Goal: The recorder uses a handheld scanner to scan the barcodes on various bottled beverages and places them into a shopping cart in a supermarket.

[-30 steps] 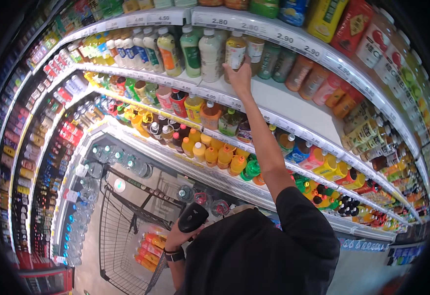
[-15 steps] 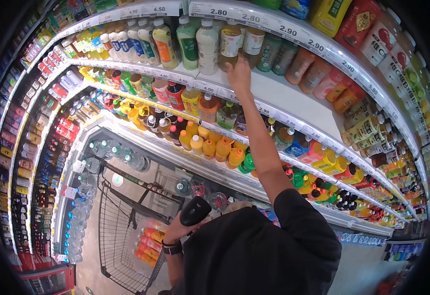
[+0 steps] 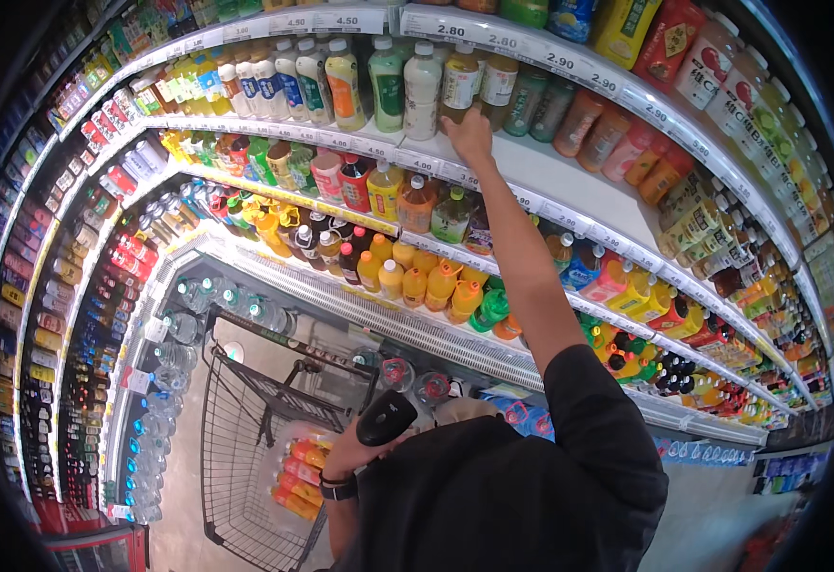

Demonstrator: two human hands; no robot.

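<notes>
My right arm stretches up to the shelf, and my right hand is closed at the foot of a clear bottle of amber drink with a pale label. The thumb lies across its lower front; the other fingers are partly hidden. A similar amber bottle stands just right of it, and a whitish bottle to its left. Low in front of my body, my left hand is wrapped round a black handheld scanner. A dark band circles that wrist.
A wire shopping cart stands at my left, near a wrapped pack of orange drinks. Large water bottles line the floor along the shelf base. Tiered shelves of drinks curve around, with a white shelf board right of my hand.
My right hand has drawn its fingers in at the amber bottle's base, where they earlier reached up over its front. The whole view has shifted slightly. The scanner stays in my left hand.
</notes>
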